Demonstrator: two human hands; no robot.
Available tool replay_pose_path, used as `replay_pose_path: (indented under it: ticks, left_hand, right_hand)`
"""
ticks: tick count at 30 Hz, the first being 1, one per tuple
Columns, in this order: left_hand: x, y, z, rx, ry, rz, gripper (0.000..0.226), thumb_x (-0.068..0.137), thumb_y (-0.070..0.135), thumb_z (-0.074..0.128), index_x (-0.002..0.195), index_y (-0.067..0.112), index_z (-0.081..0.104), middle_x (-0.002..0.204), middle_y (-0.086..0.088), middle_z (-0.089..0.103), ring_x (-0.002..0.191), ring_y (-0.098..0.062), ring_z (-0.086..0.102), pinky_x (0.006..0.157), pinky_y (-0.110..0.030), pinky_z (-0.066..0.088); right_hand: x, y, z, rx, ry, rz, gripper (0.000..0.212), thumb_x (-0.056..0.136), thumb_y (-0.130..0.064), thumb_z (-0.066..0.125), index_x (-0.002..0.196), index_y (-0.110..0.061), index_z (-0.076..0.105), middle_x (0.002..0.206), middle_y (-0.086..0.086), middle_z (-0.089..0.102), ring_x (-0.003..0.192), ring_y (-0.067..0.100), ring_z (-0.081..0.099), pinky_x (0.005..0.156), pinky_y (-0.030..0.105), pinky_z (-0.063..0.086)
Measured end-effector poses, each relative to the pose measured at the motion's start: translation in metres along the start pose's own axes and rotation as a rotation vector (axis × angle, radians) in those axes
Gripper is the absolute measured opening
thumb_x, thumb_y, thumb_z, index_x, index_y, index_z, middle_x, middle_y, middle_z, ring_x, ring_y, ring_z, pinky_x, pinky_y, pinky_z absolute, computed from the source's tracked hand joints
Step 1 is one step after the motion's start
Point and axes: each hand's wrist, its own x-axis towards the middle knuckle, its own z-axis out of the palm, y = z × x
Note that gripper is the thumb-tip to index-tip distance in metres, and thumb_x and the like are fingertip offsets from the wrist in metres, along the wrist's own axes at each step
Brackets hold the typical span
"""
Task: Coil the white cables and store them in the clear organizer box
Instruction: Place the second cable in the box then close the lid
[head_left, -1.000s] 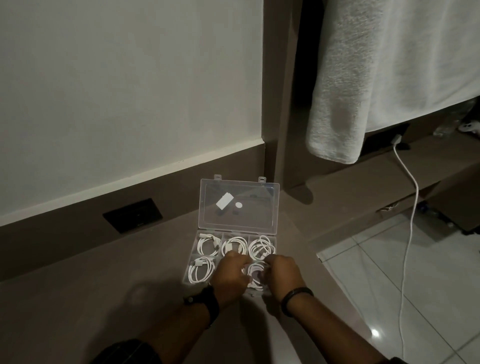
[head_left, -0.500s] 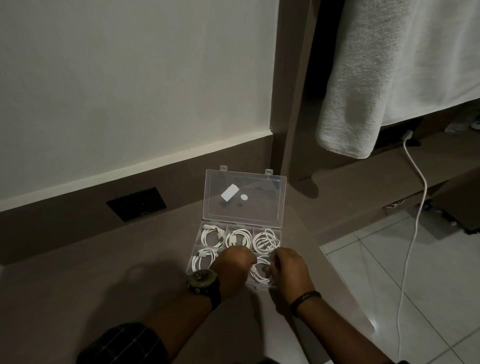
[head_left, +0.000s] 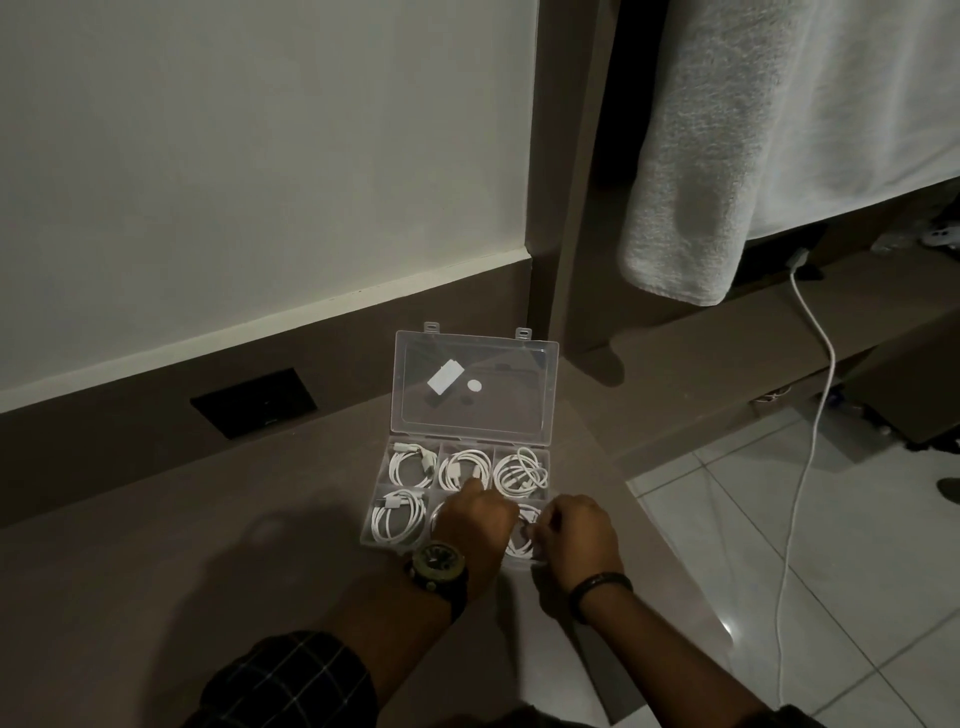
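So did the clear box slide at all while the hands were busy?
No. The clear organizer box sits at the same spot and angle beside the black wall socket; only the camera view has shifted.

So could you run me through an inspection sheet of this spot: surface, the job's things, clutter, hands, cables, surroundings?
Surface: brown matte counter, bare around the box.
Job's things: clear plastic organizer box, lid open; coiled white cables fill the compartments in view.
Clutter: nothing seen.
Hands: left hand and right hand both over the near compartments; grip hidden.
Cables: loose white cord hangs to the tiled floor.
Surroundings: white towel hanging, black wall socket.
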Motion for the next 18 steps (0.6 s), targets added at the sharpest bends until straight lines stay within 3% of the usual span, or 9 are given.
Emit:
replay_pose_path:
  ticks: [2,4,6,9,11,12,14,16,18]
  left_hand:
    - [-0.002,-0.003,-0.001,-0.044,-0.061,-0.017,0.019,0.052,-0.011,0.066,0.055,0.006,0.062,0.054,-0.012,0.062,0.048,-0.027,0.058,0.052,-0.029,0.052]
    - [-0.003,-0.007,-0.002,-0.046,-0.18,-0.065,0.013,0.065,-0.007,0.061,0.069,0.003,0.067,0.073,-0.015,0.069,0.068,-0.032,0.063,0.067,-0.036,0.053]
    - [-0.005,-0.014,-0.004,-0.042,-0.197,-0.149,0.021,0.082,0.005,0.051,0.087,0.004,0.071,0.094,-0.015,0.071,0.089,-0.033,0.064,0.082,-0.041,0.048]
    - [-0.009,-0.02,-0.019,-0.139,0.0,-0.195,0.004,0.065,0.001,0.07,0.067,0.003,0.071,0.072,-0.014,0.072,0.068,-0.03,0.068,0.07,-0.043,0.056]
    - [-0.014,-0.036,-0.02,-0.103,0.18,-0.23,0.006,0.064,-0.002,0.068,0.066,0.002,0.071,0.07,-0.014,0.072,0.064,-0.029,0.069,0.065,-0.037,0.055]
    - [-0.015,-0.048,-0.019,-0.111,0.232,-0.313,0.012,0.073,0.001,0.061,0.074,0.0,0.073,0.078,-0.016,0.073,0.071,-0.031,0.069,0.069,-0.037,0.053]
    - [-0.013,-0.074,-0.023,-0.342,0.276,-0.679,0.019,0.086,0.009,0.059,0.1,0.0,0.068,0.1,-0.019,0.068,0.09,-0.034,0.064,0.08,-0.038,0.05]
    - [-0.004,-0.099,-0.03,-0.636,0.247,-1.027,0.037,0.089,0.021,0.063,0.121,0.004,0.056,0.121,-0.018,0.06,0.105,-0.03,0.058,0.09,-0.039,0.048]
    - [0.009,-0.119,-0.039,-0.839,0.23,-1.113,0.047,0.092,0.033,0.057,0.132,0.01,0.047,0.133,-0.013,0.054,0.115,-0.025,0.054,0.092,-0.035,0.045]
  right_hand:
    - [-0.001,0.003,0.001,0.071,-0.018,-0.01,0.016,0.083,-0.015,0.062,0.07,-0.008,0.067,0.082,0.012,0.07,0.076,0.023,0.066,0.077,0.036,0.055]
    - [-0.003,0.008,0.002,0.113,-0.009,-0.042,0.014,0.082,-0.015,0.064,0.07,-0.012,0.069,0.082,0.008,0.069,0.075,0.018,0.062,0.076,0.03,0.052]
    - [-0.004,0.011,0.001,0.178,0.044,-0.043,0.008,0.082,-0.012,0.065,0.076,-0.014,0.069,0.084,0.007,0.069,0.075,0.017,0.06,0.074,0.028,0.05]
    - [-0.001,0.011,-0.003,0.29,0.102,-0.004,0.011,0.079,-0.009,0.065,0.075,-0.019,0.066,0.083,0.005,0.067,0.073,0.017,0.06,0.072,0.031,0.051]
    - [0.006,0.008,-0.009,0.372,0.14,0.034,0.014,0.081,-0.009,0.063,0.075,-0.022,0.064,0.08,0.003,0.067,0.072,0.015,0.061,0.072,0.032,0.052]
    - [0.011,0.005,-0.012,0.416,0.163,0.054,0.013,0.083,-0.01,0.062,0.078,-0.021,0.064,0.079,0.001,0.066,0.072,0.014,0.061,0.073,0.033,0.053]
    - [0.026,-0.004,-0.022,0.471,0.199,0.079,0.007,0.087,-0.015,0.06,0.091,-0.018,0.065,0.083,-0.001,0.066,0.076,0.015,0.061,0.078,0.034,0.052]
    - [0.046,-0.016,-0.031,0.493,0.166,0.099,0.028,0.09,-0.025,0.058,0.115,-0.012,0.06,0.106,0.008,0.066,0.095,0.022,0.061,0.086,0.032,0.046]
    - [0.068,-0.03,-0.039,0.532,0.087,0.125,0.049,0.092,-0.038,0.052,0.133,-0.012,0.047,0.132,0.011,0.056,0.117,0.025,0.053,0.097,0.034,0.04]
